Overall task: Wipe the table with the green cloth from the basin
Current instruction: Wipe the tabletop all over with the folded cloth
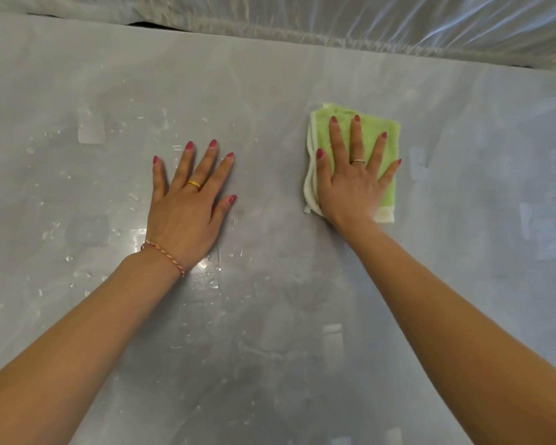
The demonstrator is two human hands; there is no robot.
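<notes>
A folded green cloth (389, 146) with a pale edge lies flat on the grey table (270, 91), right of centre. My right hand (350, 184) presses down on it with straight, spread fingers, covering its middle and lower left part. My left hand (190, 207) lies flat on the bare tabletop to the left, fingers spread, palm down, about a hand's width from the cloth. No basin is in view.
Water drops and wet smears (206, 277) are scattered over the tabletop around and below my left hand. Crinkled clear plastic sheeting (398, 24) runs along the table's far edge.
</notes>
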